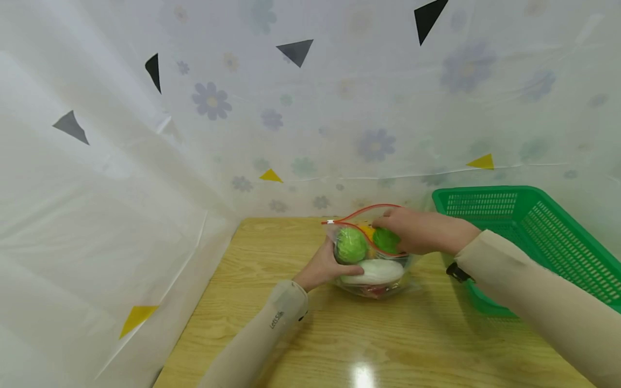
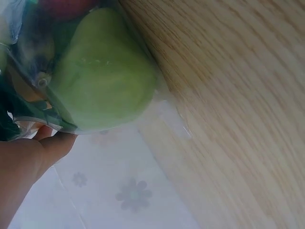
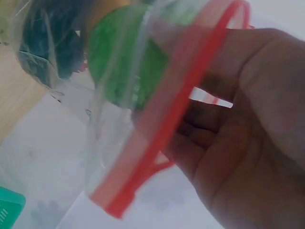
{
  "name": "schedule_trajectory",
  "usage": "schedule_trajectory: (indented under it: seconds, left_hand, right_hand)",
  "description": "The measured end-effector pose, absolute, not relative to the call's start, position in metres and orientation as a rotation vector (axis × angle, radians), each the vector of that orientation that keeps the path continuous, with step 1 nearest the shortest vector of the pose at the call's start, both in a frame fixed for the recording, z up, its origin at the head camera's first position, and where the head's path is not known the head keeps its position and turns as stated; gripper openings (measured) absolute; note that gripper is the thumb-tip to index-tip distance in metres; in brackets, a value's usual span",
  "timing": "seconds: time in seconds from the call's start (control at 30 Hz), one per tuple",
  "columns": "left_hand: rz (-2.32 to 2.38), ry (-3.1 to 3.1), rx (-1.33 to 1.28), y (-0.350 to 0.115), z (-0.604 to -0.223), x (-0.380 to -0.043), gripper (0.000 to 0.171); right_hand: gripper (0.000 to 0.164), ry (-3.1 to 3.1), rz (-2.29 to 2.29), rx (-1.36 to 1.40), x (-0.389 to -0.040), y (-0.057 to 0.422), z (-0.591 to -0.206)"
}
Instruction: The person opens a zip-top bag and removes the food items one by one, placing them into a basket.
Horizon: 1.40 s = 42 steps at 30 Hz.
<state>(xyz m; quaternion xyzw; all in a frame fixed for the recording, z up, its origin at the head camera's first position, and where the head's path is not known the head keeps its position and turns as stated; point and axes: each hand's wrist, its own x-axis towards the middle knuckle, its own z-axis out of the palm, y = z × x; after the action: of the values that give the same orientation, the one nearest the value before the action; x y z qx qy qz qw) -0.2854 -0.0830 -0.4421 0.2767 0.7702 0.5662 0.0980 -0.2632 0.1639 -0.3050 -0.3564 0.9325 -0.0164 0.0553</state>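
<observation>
A clear zip bag (image 1: 356, 291) with a red seal strip stands on the table, filled with several fruits and vegetables. My left hand (image 1: 322, 268) grips its left side, thumb across the front by a white oblong vegetable (image 1: 379, 272). Above that sits a pale green cabbage-like ball (image 1: 351, 246). Through the open mouth, my right hand (image 1: 421, 230) reaches in and holds a round green vegetable (image 3: 126, 59), its fingers behind the red strip (image 3: 176, 107) in the right wrist view. A green pear-shaped fruit (image 2: 105, 76) shows through the plastic in the left wrist view.
A green perforated basket (image 1: 521, 215) stands at the right, beside my right forearm. Behind the wooden table (image 1: 271, 242) hangs a white flowered sheet (image 1: 315, 124), which also covers the left side. A white slider (image 1: 330, 221) sits at the left end of the bag's strip.
</observation>
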Motion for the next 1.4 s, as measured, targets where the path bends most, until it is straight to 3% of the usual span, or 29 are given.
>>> schedule_trajectory:
  seconds: [0.27,0.57,0.93,1.4]
  left_hand:
    - [1.656,2.295,0.818,-0.084,-0.442,-0.284,0.090]
    - [1.652,2.306,0.796,-0.083,-0.442,-0.281,0.092]
    - [1.654,2.290,0.814,-0.080,-0.442,-0.284,0.090]
    - [1.639,2.299,0.716,-0.078,-0.441,-0.280,0.093]
  right_hand:
    - [0.066,2.889,-0.315,-0.997,-0.243,0.197,-0.279]
    - [0.068,3.053,-0.510,-0.881,-0.234,0.276,-0.264]
    - [0.067,2.972,-0.324,-0.665,-0.276,0.367,-0.337]
    - [0.065,2.753,-0.359,-0.645,-0.291,0.384,-0.391]
